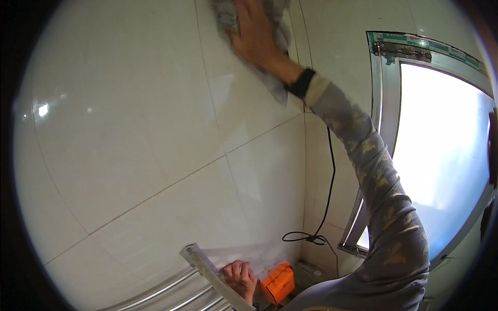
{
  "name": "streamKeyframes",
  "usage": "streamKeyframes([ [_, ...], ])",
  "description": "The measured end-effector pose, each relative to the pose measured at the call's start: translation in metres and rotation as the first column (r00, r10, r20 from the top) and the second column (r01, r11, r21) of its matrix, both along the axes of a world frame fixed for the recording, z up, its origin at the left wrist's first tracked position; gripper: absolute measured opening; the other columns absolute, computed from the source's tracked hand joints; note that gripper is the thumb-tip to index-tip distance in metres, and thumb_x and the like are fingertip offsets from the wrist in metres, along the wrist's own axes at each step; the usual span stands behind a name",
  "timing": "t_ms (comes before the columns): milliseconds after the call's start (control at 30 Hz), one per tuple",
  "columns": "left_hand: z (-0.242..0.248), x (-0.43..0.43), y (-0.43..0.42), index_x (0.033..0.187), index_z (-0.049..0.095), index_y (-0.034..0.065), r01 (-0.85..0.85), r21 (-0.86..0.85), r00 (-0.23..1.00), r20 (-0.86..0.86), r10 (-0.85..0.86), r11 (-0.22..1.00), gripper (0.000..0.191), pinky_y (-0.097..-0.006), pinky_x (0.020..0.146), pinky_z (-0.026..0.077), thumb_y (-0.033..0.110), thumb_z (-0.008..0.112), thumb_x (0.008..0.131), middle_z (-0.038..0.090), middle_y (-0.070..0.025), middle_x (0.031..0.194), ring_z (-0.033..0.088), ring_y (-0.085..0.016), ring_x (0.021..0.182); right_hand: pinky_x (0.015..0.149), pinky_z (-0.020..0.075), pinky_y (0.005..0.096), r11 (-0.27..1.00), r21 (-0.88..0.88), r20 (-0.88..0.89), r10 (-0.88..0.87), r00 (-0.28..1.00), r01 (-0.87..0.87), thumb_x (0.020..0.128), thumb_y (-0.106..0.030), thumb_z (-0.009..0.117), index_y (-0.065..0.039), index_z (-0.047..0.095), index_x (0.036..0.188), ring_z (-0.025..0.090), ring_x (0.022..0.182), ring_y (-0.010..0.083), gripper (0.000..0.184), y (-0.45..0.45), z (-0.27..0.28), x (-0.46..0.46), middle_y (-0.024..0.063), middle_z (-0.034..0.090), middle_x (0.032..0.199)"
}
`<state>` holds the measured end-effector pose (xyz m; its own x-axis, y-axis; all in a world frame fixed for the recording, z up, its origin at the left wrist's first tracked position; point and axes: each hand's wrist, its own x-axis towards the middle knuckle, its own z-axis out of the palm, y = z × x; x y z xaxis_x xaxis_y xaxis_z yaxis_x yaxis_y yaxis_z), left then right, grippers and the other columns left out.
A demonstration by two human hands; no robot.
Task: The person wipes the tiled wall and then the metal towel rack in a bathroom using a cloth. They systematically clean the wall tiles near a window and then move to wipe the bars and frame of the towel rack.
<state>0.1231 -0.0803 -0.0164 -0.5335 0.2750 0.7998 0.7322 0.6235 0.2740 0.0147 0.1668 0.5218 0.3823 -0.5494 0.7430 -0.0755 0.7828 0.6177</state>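
High on the tiled wall [148, 116], my right hand [255, 37] presses a grey cloth [278, 87] against the glossy tile. The cloth is blurred and bunched around the fingers, with one corner hanging below the wrist. Part of this hand is cut off by the top of the view. Lower down, my left hand [241, 278] has its fingers curled at the end bar [218, 278] of a metal rack, its thumb hidden. An orange box-shaped object [277, 283] sits just right of that hand.
Several metal rods [155, 292] of the rack extend to the lower left. A black cable [331, 175] hangs in the wall corner, looped near its lower end. A bright window with a metal frame [389, 105] stands on the right, beside my raised arm.
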Motion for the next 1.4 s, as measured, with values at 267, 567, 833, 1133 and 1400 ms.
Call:
streamKeyframes([
  [267,-0.003,0.000,0.002,0.087,0.069,0.0088,0.003,0.029,1.000,0.008,-0.003,1.000,0.019,-0.0418,0.080,0.046,-0.002,0.066,0.071,0.063,-0.0050,0.094,0.055,-0.030,0.093,0.073,0.0546,0.0365,0.773,0.631,0.237,-0.276,0.931,0.068,0.080,-0.012,0.066,-0.019,0.061,0.120,0.058,0.092,0.0230,0.041,-0.004,-0.144,0.041,0.0044,0.052,0.116],
  [567,0.000,-0.003,-0.006,0.089,0.066,0.0113,0.030,-0.009,0.999,-0.037,-0.031,1.000,0.023,-0.0414,0.080,0.046,0.002,0.069,0.068,0.063,-0.0025,0.098,0.056,-0.026,0.094,0.094,0.0417,0.0502,0.977,-0.213,-0.065,-0.026,0.998,0.012,0.079,-0.008,0.062,0.004,0.054,0.119,0.049,0.107,0.0410,0.043,-0.027,0.079,-0.012,0.0220,0.052,0.121],
  [833,0.009,0.005,-0.009,0.090,0.064,0.0089,0.111,0.062,0.994,0.013,-0.112,0.992,0.026,-0.0436,0.082,0.046,-0.001,0.069,0.066,0.061,-0.0045,0.097,0.057,-0.029,0.093,0.088,0.0457,0.0486,0.981,0.190,0.045,0.035,0.998,-0.043,0.074,-0.006,0.065,-0.002,0.056,0.118,0.050,0.103,0.0385,0.045,-0.094,0.023,-0.001,0.0186,0.051,0.121],
  [1133,-0.005,0.000,-0.008,0.090,0.064,0.0053,0.131,0.037,0.991,-0.045,-0.130,0.991,0.025,-0.0440,0.087,0.045,0.000,0.067,0.066,0.059,-0.0081,0.099,0.054,-0.031,0.098,0.078,0.0547,0.0425,0.826,0.551,0.342,-0.350,0.872,0.116,0.075,-0.009,0.071,-0.013,0.058,0.120,0.055,0.109,0.0325,0.047,-0.055,-0.062,0.041,0.0110,0.051,0.121],
  [1400,-0.006,-0.002,-0.011,0.093,0.064,0.0034,0.185,0.036,0.983,-0.005,-0.185,0.982,0.025,-0.0448,0.087,0.044,0.000,0.066,0.068,0.058,-0.0102,0.103,0.053,-0.032,0.100,0.088,0.0494,0.0432,0.974,0.183,0.149,0.108,0.983,-0.134,0.073,-0.007,0.073,-0.004,0.060,0.115,0.055,0.106,0.0332,0.044,-0.117,0.017,0.038,0.0115,0.054,0.114],
])
